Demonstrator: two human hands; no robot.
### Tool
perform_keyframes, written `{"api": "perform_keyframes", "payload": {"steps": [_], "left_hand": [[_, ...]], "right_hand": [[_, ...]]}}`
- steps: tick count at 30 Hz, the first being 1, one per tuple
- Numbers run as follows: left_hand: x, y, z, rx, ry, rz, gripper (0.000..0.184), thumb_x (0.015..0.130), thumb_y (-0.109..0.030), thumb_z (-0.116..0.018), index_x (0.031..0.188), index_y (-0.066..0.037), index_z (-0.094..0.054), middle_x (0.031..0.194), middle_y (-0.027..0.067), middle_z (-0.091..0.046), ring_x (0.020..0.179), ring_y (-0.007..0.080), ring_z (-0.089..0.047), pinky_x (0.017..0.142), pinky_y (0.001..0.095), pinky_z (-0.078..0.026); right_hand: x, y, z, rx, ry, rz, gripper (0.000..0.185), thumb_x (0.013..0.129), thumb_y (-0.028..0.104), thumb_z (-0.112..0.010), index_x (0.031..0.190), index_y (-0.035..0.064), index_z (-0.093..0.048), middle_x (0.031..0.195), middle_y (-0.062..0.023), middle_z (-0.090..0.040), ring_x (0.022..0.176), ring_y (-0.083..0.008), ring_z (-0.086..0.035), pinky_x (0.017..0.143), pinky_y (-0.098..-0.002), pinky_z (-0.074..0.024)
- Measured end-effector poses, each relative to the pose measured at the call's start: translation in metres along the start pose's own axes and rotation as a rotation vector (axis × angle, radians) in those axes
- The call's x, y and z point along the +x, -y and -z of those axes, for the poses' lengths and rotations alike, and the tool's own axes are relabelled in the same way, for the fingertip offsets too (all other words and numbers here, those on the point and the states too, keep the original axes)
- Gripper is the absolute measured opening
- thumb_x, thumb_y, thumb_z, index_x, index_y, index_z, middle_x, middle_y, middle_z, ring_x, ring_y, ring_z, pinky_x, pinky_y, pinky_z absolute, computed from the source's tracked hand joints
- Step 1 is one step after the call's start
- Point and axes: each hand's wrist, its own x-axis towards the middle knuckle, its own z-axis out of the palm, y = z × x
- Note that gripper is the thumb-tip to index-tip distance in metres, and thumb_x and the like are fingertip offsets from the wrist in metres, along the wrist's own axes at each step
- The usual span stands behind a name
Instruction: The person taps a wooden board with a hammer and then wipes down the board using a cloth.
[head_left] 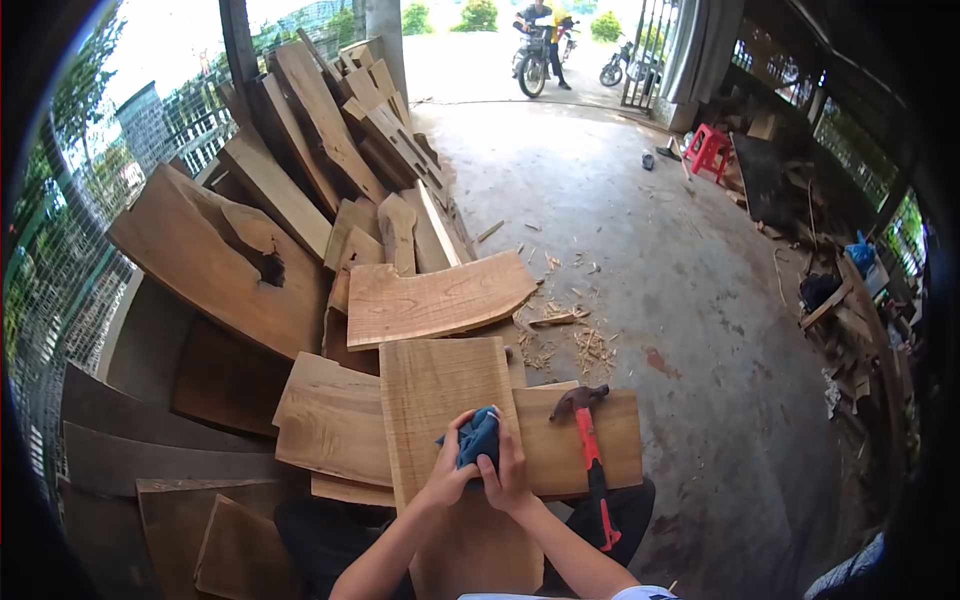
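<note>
A bunched dark blue cloth (pixel 479 437) is gripped between my two hands, over a long upright-lying wooden board (pixel 440 375). My left hand (pixel 450 468) closes on the cloth from the left side. From the right, my right hand (pixel 508 465) is wrapped on it too, thumb pressed against its front. Whether something is folded inside the cloth is hidden. Beneath the board, other planks (pixel 335 420) lie crosswise. On the right-hand plank rests a claw hammer (pixel 588 450) with a red and black handle, its head pointing away from me.
Leaning boards and slabs (pixel 230 260) crowd the left side against wire mesh. A curved plank (pixel 440 295) lies just ahead. Wood shavings (pixel 595 350) litter the concrete floor (pixel 700 400). A red stool (pixel 708 150) stands far right. At the doorway a person sits on a motorbike (pixel 533 65).
</note>
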Motion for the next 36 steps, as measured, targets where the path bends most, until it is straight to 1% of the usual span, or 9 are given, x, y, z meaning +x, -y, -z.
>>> {"api": "perform_keyframes", "payload": {"steps": [3,6,8,10,15,21,24,29,36], "left_hand": [[0.016,0.013,0.015,-0.325,0.058,0.073,0.072,0.075,-0.025,-0.06,0.143,-0.004,-0.044,0.139,0.0131,-0.051,0.127,0.0231,-0.05,0.112,0.034,-0.037],[0.028,0.021,0.022,-0.571,-0.113,0.116,0.04,0.098,-0.03,-0.047,0.128,-0.006,-0.055,0.122,0.009,-0.061,0.114,0.0202,-0.057,0.102,0.0336,-0.045],[0.036,0.016,0.027,-0.219,-0.285,0.014,0.037,0.106,-0.031,-0.039,0.12,-0.005,-0.061,0.113,0.0092,-0.066,0.107,0.0248,-0.059,0.096,0.0376,-0.047],[0.037,0.007,0.044,0.661,-0.368,-0.227,0.035,0.104,-0.03,-0.044,0.115,-0.005,-0.066,0.11,0.0129,-0.068,0.106,0.0307,-0.06,0.096,0.0384,-0.045],[0.04,0.022,0.058,0.941,-0.569,-0.279,0.033,0.101,-0.026,-0.047,0.121,-0.006,-0.066,0.122,0.0152,-0.065,0.125,0.0342,-0.051,0.105,0.048,-0.037],[0.035,0.037,0.062,0.779,-0.471,-0.241,0.053,0.102,-0.035,-0.049,0.144,-0.002,-0.048,0.138,0.0252,-0.056,0.137,0.0437,-0.044,0.115,0.0548,-0.028],[0.033,0.032,0.062,0.861,-0.336,-0.252,0.085,0.1,-0.05,-0.051,0.157,0.003,-0.019,0.146,0.0312,-0.046,0.141,0.0487,-0.037,0.12,0.056,-0.02],[0.036,0.035,0.061,0.874,-0.347,-0.218,0.097,0.097,-0.063,-0.047,0.158,0.003,-0.011,0.15,0.0292,-0.043,0.145,0.0458,-0.032,0.121,0.0575,-0.016],[0.028,0.032,0.059,0.895,-0.274,-0.238,0.108,0.09,-0.071,-0.052,0.157,0.004,-0.012,0.153,0.0312,-0.037,0.144,0.0488,-0.033,0.12,0.0579,-0.02]], "right_hand": [[0.008,0.009,0.0,-0.149,0.022,-0.053,0.068,0.097,0.034,-0.057,0.148,-0.0048,-0.034,0.151,-0.0343,-0.036,0.134,-0.0514,-0.044,0.111,-0.0512,-0.0393],[0.033,0.03,-0.01,-0.245,0.119,-0.125,0.077,0.09,0.026,-0.067,0.15,-0.0053,-0.029,0.151,-0.0387,-0.03,0.137,-0.0551,-0.037,0.114,-0.0512,-0.0353],[0.041,0.024,-0.027,-0.258,0.15,-0.096,0.08,0.085,0.017,-0.072,0.149,-0.0056,-0.03,0.15,-0.0423,-0.026,0.136,-0.0583,-0.034,0.113,-0.0547,-0.0364],[0.039,0.001,-0.041,-0.269,0.207,-0.099,0.08,0.085,0.017,-0.072,0.148,-0.0065,-0.03,0.15,-0.042,-0.027,0.137,-0.0577,-0.033,0.115,-0.0555,-0.0332],[0.029,-0.013,-0.061,-0.557,0.227,0.005,0.074,0.085,0.018,-0.072,0.144,-0.0077,-0.034,0.148,-0.0405,-0.031,0.142,-0.0557,-0.028,0.119,-0.063,-0.0213],[0.036,-0.035,-0.071,-0.362,0.207,0.064,0.059,0.084,0.013,-0.071,0.132,-0.0054,-0.042,0.147,-0.0397,-0.033,0.143,-0.0548,-0.029,0.12,-0.0635,-0.0202],[0.074,-0.055,-0.062,-0.462,0.222,0.14,0.053,0.083,0.01,-0.069,0.128,-0.0057,-0.044,0.147,-0.0399,-0.034,0.141,-0.0551,-0.031,0.119,-0.0624,-0.0243],[0.163,-0.095,-0.056,-0.499,-0.004,-0.183,0.041,0.082,0.017,-0.069,0.113,-0.004,-0.051,0.131,-0.0313,-0.052,0.128,-0.0481,-0.047,0.118,-0.0562,-0.0291],[0.122,-0.067,-0.068,-0.538,0.157,0.296,0.037,0.081,0.028,-0.078,0.099,0.001,-0.06,0.124,-0.0227,-0.059,0.119,-0.0397,-0.057,0.113,-0.0476,-0.038]]}}
